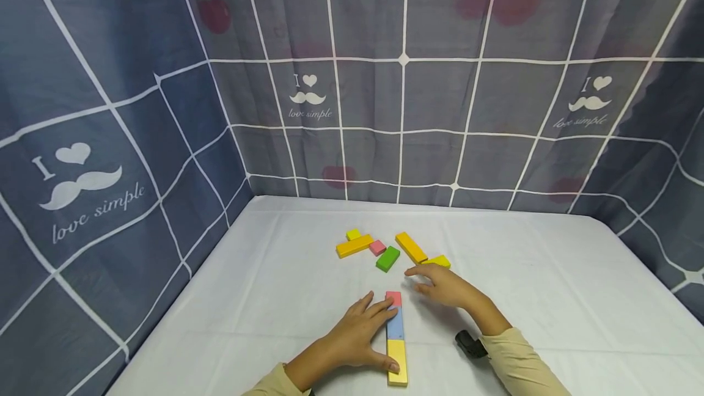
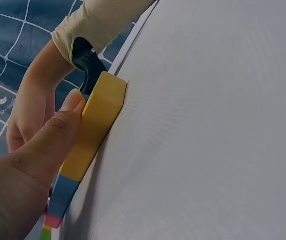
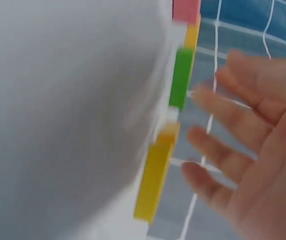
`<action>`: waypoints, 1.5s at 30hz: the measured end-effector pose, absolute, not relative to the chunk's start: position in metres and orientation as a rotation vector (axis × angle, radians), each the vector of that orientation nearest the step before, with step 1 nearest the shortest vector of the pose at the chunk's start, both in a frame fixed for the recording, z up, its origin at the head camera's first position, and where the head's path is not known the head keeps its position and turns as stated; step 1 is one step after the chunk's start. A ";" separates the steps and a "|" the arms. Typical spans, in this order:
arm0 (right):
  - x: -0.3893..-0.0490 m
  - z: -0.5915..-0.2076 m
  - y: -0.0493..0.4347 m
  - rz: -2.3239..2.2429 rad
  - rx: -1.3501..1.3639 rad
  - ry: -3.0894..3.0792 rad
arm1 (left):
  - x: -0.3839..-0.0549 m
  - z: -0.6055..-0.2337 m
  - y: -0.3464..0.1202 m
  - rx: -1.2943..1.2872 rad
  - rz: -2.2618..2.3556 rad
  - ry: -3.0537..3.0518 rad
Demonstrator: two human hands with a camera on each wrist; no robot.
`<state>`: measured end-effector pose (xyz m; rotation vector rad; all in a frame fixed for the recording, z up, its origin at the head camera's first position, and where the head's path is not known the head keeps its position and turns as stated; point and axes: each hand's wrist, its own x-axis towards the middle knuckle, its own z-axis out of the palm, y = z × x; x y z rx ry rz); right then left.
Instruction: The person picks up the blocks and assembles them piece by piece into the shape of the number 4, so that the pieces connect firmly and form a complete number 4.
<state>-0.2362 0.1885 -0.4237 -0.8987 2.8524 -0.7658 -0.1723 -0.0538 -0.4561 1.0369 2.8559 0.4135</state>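
Note:
Three blocks lie end to end in a straight row in the head view: pink (image 1: 393,296), blue (image 1: 395,327) and yellow (image 1: 397,356). My left hand (image 1: 354,336) rests along the row from its left side, fingers spread. Its thumb (image 2: 65,120) touches the yellow block, and fingertips lie at the pink and blue ones. Beyond the row's far end, my right hand (image 1: 448,288) hovers with loosely bent fingers and holds nothing. Nearest to it are a yellow block (image 1: 440,260), partly covered by the hand, a long orange block (image 1: 410,247) and a green block (image 1: 388,258).
Left of the green block are a small pink block (image 1: 377,247), another long orange block (image 1: 354,246) and a small yellow block (image 1: 353,234). A black strap-like device (image 1: 470,344) is at the right wrist. Checked curtains (image 1: 368,96) stand behind the white table (image 1: 275,274).

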 end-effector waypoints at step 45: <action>-0.189 -0.401 0.170 -0.175 -0.781 2.938 | -0.173 -0.454 -0.056 1.034 0.390 2.803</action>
